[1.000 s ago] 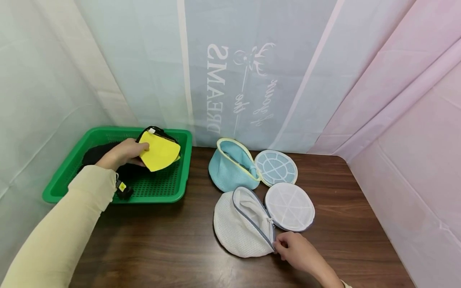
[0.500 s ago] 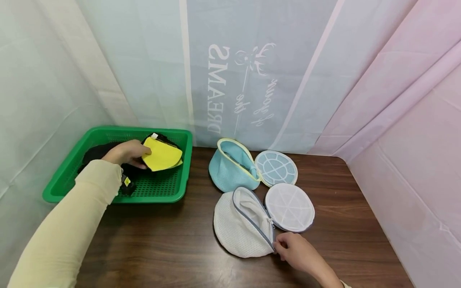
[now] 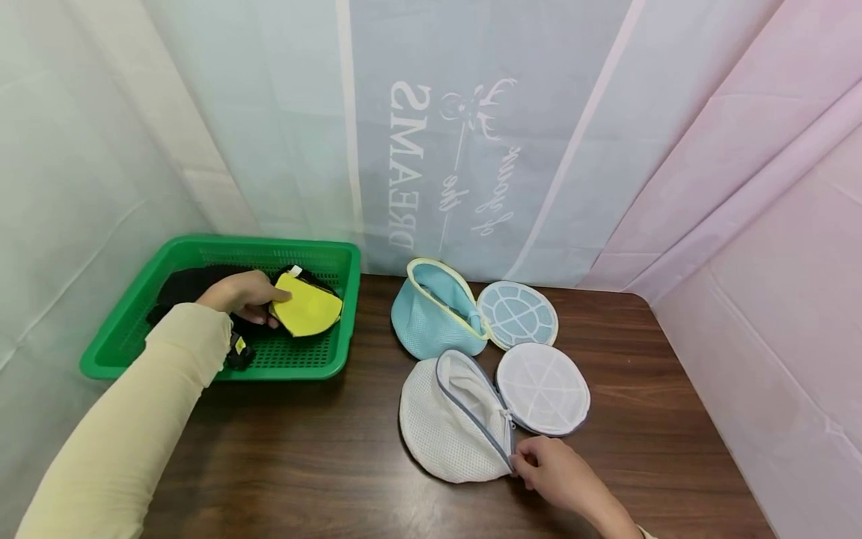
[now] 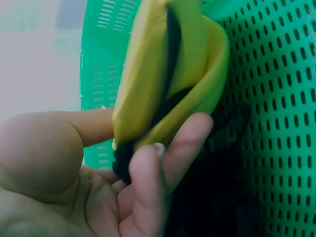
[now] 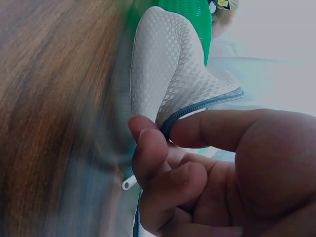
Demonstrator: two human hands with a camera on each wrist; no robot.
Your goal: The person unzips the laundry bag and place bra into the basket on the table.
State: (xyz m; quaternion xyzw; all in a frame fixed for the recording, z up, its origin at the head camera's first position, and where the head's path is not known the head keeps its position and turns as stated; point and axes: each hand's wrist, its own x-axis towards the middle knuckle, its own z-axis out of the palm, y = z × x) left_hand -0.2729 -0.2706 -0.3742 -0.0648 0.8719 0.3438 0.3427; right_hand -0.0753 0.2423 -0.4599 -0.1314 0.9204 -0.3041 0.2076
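Note:
In the head view my left hand (image 3: 245, 294) is over the green basket (image 3: 350, 314), with a folded yellow cloth piece with black edging and a white tag (image 3: 308, 305) pinched between thumb and fingers. The left wrist view shows its yellow layers (image 4: 148, 74) standing slightly apart, dark fabric between them. My right hand (image 3: 555, 471) pinches the grey zip edge of a white mesh laundry bag (image 3: 447, 427), whose mouth gapes. Its round white lid (image 3: 542, 388) is folded back to the right. In the right wrist view, thumb and forefinger grip the zipped edge (image 5: 207, 102).
Behind the white bag stands a blue mesh laundry bag (image 3: 431, 322) with yellow trim, its round lid (image 3: 518, 314) laid out beside it. Dark fabric (image 3: 188, 288) fills the basket's left part. Curtains (image 3: 505, 150) border the wooden table (image 3: 303, 457) at the back and sides.
My left hand has moved slightly right and down in the head view, bringing the yellow piece lower over the basket. The right hand keeps its place on the white bag's edge.

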